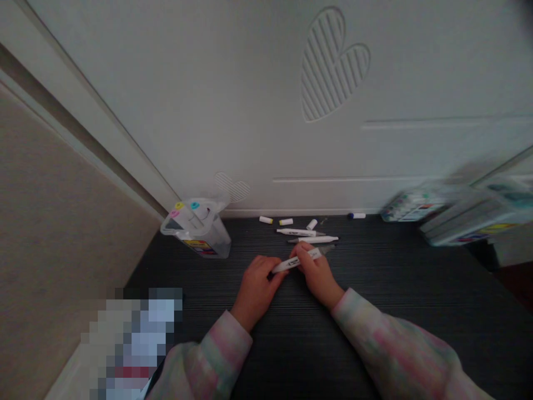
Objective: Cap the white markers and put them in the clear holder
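Observation:
Both hands hold one white marker pen (296, 260) over a dark ribbed mat (375, 311). My left hand (256, 289) pinches its near left end. My right hand (317, 273) wraps round its middle, and the pen's far end sticks out past the fingers. Two more white markers (310, 236) lie just beyond the hands. Several loose caps (286, 221) lie near the wall.
A clear plastic marker box (200, 230) with coloured caps in it stands at the back left. Blurred marker cases (453, 214) lie at the right. A white panel with heart reliefs (333, 66) rises behind the mat. A pixelated patch sits at the lower left.

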A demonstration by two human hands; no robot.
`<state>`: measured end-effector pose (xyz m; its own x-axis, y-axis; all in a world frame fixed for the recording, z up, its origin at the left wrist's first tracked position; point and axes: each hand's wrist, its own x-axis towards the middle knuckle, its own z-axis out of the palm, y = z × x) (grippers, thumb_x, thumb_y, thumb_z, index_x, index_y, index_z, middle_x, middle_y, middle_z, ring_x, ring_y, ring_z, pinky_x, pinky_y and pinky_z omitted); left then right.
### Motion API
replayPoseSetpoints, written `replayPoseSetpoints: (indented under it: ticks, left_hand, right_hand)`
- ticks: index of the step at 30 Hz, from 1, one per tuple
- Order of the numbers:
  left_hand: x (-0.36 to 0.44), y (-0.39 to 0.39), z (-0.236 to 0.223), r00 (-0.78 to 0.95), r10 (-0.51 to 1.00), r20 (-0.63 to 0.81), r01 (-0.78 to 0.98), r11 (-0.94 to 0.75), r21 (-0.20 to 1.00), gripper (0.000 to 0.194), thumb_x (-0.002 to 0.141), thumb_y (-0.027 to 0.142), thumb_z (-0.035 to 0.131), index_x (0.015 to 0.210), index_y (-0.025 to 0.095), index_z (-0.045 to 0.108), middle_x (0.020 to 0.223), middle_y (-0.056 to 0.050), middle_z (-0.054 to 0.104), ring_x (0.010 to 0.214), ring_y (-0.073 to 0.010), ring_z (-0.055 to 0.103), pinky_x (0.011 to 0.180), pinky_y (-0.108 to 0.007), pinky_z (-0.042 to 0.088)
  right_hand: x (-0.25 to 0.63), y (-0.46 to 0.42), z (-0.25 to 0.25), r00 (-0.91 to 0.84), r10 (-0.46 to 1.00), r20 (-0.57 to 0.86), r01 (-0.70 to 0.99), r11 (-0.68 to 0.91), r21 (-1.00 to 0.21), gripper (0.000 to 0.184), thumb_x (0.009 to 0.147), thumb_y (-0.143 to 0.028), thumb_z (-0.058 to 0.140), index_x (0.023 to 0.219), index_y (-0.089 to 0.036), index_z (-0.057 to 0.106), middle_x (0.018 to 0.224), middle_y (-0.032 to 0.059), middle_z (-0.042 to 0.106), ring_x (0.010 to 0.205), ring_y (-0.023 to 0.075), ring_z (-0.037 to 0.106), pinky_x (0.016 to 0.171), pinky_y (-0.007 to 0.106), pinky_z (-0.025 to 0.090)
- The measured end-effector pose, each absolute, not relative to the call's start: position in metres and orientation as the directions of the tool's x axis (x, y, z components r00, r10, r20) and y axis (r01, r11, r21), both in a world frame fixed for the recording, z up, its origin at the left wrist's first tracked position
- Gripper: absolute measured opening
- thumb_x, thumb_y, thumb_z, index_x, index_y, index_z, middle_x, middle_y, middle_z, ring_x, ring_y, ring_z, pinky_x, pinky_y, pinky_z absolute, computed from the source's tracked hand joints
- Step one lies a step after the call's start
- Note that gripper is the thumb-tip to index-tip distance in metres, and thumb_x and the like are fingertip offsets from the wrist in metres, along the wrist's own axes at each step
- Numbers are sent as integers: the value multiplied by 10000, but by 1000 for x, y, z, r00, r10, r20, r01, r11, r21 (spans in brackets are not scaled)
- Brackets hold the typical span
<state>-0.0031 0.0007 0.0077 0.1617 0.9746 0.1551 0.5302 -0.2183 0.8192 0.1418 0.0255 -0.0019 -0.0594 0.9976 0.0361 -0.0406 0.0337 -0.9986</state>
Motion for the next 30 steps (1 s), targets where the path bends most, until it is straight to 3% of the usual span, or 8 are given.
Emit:
replayPoseSetpoints:
  ticks: [6, 9, 11, 16, 23, 30]
  left_hand:
    - [-7, 5, 14, 70, 995, 65, 348, -85, 934, 181, 711, 337, 594, 654, 179, 525, 554, 47, 495, 511, -96, 445, 491, -214, 369]
    - [-6, 4, 14, -41, 997, 64, 255, -51, 966, 356, 836, 465, 348, 634, 189, 447, 506, 54, 405, 430, -85, 377, 416, -210, 329]
    - [-3, 4, 12, -125, 989, 79, 204, -53, 977, 432, 863, 486, 224, 650, 191, 457, 547, 31, 437, 473, -100, 425, 451, -228, 373]
    - [11, 7, 4, -252, 962, 109, 131, -77, 988, 422, 866, 461, 273, 807, 176, 578, 853, -49, 597, 819, -162, 553, 742, -292, 449]
    - [20, 12, 0, -282, 956, 78, 25, -74, 997, 431, 872, 455, 293, 889, 168, 615, 912, -62, 614, 858, -171, 555, 803, -317, 427]
    - [19, 12, 4, -232, 973, 6, -185, -50, 982, 453, 789, 562, 409, 838, 175, 640, 858, -59, 603, 836, -190, 537, 808, -322, 408]
  right_hand:
    - [117, 34, -4, -4, 999, -47, -156, -47, -987, 255, 878, -330, 465, 788, -104, 543, 647, -27, 508, 505, 45, 463, 470, 176, 412]
    - [98, 27, -3, -18, 995, -97, -249, -98, -963, 268, 888, -337, 448, 804, -100, 541, 623, -35, 496, 461, 31, 434, 428, 158, 386]
    - [91, 23, -4, -4, 993, -119, -306, -114, -945, 268, 889, -333, 446, 794, -100, 538, 608, -41, 483, 445, 25, 415, 412, 150, 369]
    - [90, 24, -10, 89, 982, -165, -426, -112, -898, 254, 887, -327, 450, 795, -104, 531, 610, -42, 471, 444, 24, 399, 402, 145, 353]
    - [90, 27, -13, 142, 969, -200, -520, -99, -848, 293, 894, -364, 424, 789, -109, 521, 567, -57, 431, 402, 17, 348, 371, 142, 317]
    - [90, 27, -15, 149, 974, -170, -453, -85, -888, 266, 887, -352, 444, 896, -105, 543, 701, -11, 528, 516, 46, 477, 459, 174, 419]
